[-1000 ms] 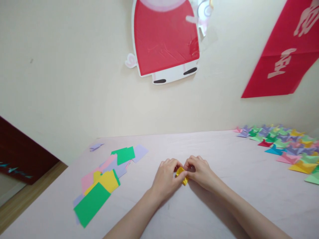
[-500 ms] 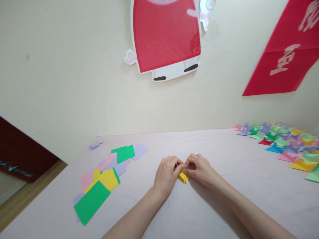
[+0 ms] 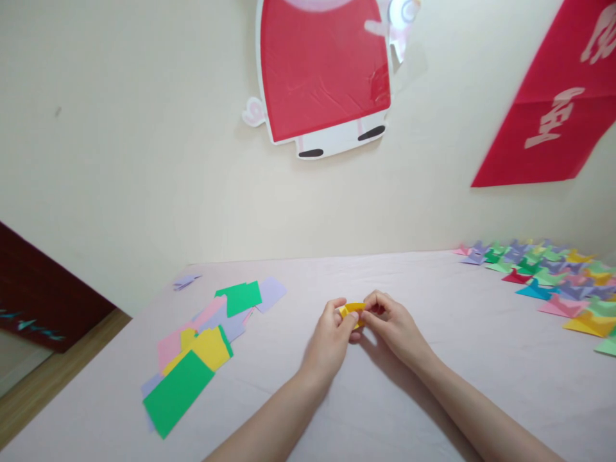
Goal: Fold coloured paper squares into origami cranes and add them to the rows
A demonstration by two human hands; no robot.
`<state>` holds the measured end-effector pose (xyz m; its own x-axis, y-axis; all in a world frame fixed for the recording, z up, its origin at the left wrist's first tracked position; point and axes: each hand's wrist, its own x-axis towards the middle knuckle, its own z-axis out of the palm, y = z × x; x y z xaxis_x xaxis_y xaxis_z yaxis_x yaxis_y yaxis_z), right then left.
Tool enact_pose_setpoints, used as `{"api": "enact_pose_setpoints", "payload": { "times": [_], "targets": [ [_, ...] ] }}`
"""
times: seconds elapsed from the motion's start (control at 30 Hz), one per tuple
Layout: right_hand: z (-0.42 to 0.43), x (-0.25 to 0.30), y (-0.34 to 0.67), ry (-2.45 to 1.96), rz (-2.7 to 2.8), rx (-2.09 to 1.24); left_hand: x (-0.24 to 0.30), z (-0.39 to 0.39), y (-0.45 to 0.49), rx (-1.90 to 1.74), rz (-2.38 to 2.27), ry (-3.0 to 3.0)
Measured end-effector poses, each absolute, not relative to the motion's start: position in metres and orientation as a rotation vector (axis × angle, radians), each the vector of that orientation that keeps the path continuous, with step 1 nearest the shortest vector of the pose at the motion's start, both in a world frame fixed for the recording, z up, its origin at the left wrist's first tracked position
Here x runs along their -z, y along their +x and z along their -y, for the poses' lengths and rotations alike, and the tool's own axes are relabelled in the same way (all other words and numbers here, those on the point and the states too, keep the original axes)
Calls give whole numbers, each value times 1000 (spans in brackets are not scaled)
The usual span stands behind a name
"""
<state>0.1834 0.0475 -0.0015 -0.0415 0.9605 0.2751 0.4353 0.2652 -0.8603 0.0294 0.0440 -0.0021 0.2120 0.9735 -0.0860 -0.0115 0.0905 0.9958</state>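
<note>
Since the frame half a second earlier, the yellow folded paper (image 3: 355, 307) has shifted slightly away from the person, and its pointed end no longer projects toward the forearms. The left hand (image 3: 327, 343) has turned, so that its thumb lies across the near face of the paper.

Grip state: both hands are closed on the yellow folded paper, which sits between them. The left hand clamps it with the thumb in front and a fingertip showing below. The right hand (image 3: 397, 327) pinches the paper's right end between thumb and fingers. The exact fold is partly hidden by the fingers.

Left of the grip, loose paper sheets overlap on the pale cloth (image 3: 366, 417). The large green sheet (image 3: 178, 393) lies nearest the person; the yellow sheets (image 3: 212, 346) adjoin its far end. Beyond these, a smaller green sheet (image 3: 240, 297) touches a purple sheet (image 3: 272, 294). A folded purple piece (image 3: 187, 281) lies apart, farther back.

Right of the grip, well apart, folded paper shapes stand in rows, including a blue shape (image 3: 536, 290) and a red shape (image 3: 517, 276).
</note>
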Motion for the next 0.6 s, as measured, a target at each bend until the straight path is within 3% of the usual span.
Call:
{"api": "enact_pose_setpoints", "payload": {
  "times": [0.2, 0.6],
  "targets": [
    [-45, 5, 179, -1349, 1639, -692, 20, -43, 35, -1006, -1080, 1156],
    [-38, -5, 180, -1336, 1932, -221, 15, -46, 34, -972, -964, 1259]
  ]
}}
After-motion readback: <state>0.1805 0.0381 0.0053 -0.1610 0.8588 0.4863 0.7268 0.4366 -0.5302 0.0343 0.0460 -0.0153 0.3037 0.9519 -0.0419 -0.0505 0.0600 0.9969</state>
